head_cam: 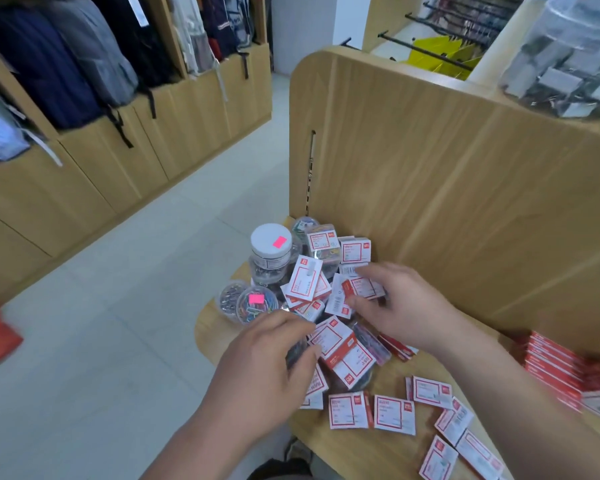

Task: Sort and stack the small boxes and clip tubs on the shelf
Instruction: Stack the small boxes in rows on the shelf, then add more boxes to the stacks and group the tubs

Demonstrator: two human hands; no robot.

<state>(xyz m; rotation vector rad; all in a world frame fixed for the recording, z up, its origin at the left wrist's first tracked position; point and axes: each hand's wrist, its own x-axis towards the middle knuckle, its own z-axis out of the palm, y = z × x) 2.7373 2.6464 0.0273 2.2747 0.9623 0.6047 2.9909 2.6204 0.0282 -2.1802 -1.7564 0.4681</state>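
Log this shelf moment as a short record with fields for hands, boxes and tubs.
left hand: fingers curled over a dark blurred item; hold unclear
right hand: pinches a small box atop the pile
white-lidded tub: upright on a clear tub, pink sticker on lid
coloured-clip tub: near the left edge of the shelf, pink sticker
loose boxes: lying flat on the shelf
red stack: far right, blurred

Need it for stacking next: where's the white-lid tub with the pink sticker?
Head view, far left end of the shelf: the white-lid tub sits atop a clear tub, beyond the left hand.
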